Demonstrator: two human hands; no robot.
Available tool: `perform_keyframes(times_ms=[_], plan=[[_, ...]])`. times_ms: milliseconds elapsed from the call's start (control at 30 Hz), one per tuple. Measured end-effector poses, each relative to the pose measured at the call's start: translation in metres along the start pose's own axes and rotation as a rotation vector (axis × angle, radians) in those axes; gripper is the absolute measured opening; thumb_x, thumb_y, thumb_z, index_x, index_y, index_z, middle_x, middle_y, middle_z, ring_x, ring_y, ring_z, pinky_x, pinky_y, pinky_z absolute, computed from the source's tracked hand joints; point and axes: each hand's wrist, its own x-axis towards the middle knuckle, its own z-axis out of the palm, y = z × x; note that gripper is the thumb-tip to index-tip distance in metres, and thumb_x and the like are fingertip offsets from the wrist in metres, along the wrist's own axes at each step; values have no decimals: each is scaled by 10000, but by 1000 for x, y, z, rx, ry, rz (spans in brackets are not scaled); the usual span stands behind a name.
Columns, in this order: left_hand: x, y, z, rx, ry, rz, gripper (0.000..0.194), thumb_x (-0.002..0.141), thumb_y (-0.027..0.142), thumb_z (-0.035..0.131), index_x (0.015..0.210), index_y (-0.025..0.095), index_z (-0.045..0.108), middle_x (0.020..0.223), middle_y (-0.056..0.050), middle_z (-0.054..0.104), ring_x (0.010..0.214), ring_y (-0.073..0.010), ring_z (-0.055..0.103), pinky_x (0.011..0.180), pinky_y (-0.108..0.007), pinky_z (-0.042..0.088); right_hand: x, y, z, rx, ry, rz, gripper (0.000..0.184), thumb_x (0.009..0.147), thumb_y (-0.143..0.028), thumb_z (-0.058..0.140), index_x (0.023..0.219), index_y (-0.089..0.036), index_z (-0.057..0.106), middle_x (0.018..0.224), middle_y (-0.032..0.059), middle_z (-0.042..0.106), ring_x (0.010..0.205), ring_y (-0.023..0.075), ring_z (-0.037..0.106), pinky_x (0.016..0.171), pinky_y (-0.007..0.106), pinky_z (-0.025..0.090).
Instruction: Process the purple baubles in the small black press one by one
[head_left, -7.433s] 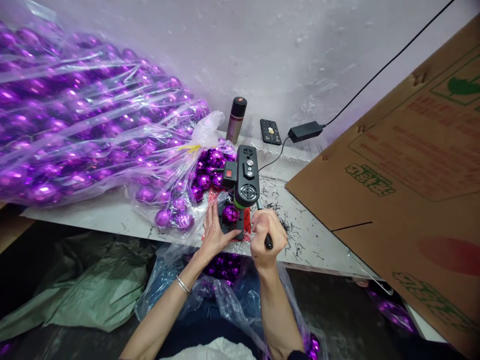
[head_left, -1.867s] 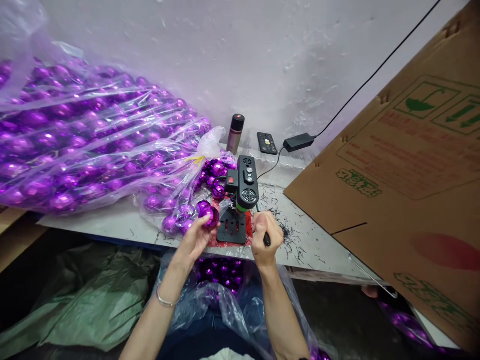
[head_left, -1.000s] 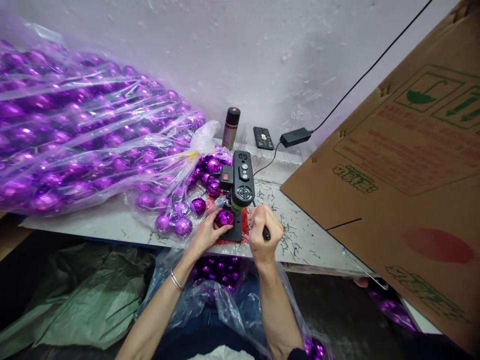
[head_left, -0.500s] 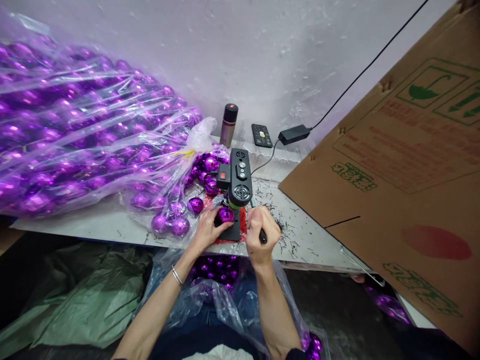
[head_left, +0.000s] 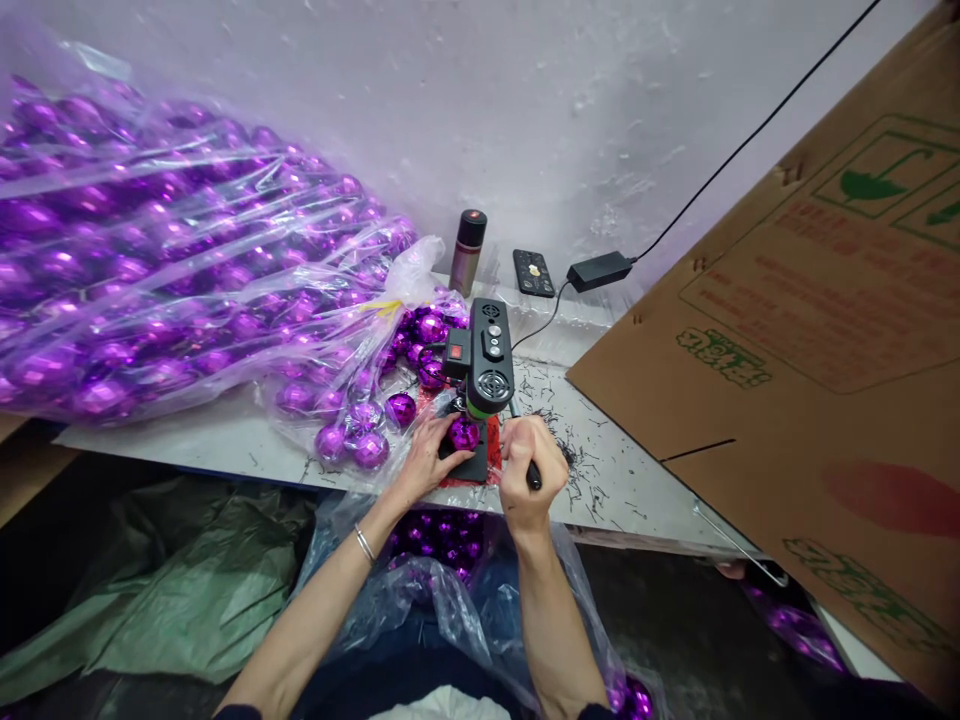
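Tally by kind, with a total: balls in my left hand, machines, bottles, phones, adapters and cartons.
Ball in your left hand: 1
Machine: 1
Bottle: 1
Phone: 1
Adapter: 1
Carton: 1
Total: 6

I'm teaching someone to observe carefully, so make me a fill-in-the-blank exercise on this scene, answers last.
The left hand holds a shiny faceted ball coloured ____.
The right hand grips a black rounded handle beside a boxy black machine, whose square side switch is coloured ____.
The black-capped cylindrical can stands to the ____ of the flat black phone.
The brown cardboard box bears a green printed ____ with a curved handle.

Missing words: purple; red; left; umbrella.
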Motion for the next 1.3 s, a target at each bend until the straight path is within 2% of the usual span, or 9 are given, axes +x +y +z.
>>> perform_keyframes(times_ms=[333, 500, 800, 1067, 1167, 1300], plan=[[-1, -1, 4, 2, 39, 41, 618, 887, 410, 766, 1433, 206, 560, 1360, -148, 683, 1305, -306, 615, 1163, -508, 428, -26, 18, 9, -17, 74, -75, 320, 997, -120, 422, 704, -221, 499, 667, -12, 538, 653, 134, 563, 613, 295, 435], [-1, -2, 4, 5, 26, 42, 606, 892, 427, 757, 1425, 214, 565, 1365, -150, 679, 1293, -315, 621, 1142, -512, 443, -43, 34, 13, -46, 81, -130, 318, 1026, -186, 402, 723, -222, 495, 715, -8, 574, 655, 120, 571, 615, 276, 446], [-2, -4, 4, -19, 34, 72, 621, 899, 494, 734, 1429, 222, 558, 1334, -141, 688, 1283, -317, 625, 1109, -507, 477, -54, 48, 18, -51, 128, -166, 358, 1044, -240, 378, 702, -229, 486, 685, -8, 541, 619, 128, 544, 598, 292, 442], [-3, -6, 7, -22, 60, 111, 634, 903, 527, 720, 1432, 217, 559, 1323, -143, 691, 1265, -316, 635, 1096, -513, 495, -60, 60, 16, -70, 71, -232, 357, 1062, -251, 341, 729, -228, 469, 706, -16, 542, 640, 121, 555, 660, 301, 480], [-2, -6, 7, -27, 62, 101, 640, 894, 535, 727, 1423, 209, 571, 1306, -149, 699, 1246, -324, 647, 1089, -522, 500, -57, 57, 14, -79, 35, -273, 346, 1057, -247, 364, 731, -227, 476, 704, -17, 548, 642, 120, 560, 647, 293, 480], [2, -7, 8, -39, 62, 96, 652, 870, 521, 761, 1415, 212, 577, 1311, -151, 700, 1256, -332, 646, 1087, -531, 503, -32, 35, 8, -38, 72, -145, 373, 1033, -160, 376, 674, -221, 457, 654, -18, 513, 621, 117, 550, 588, 281, 415]])
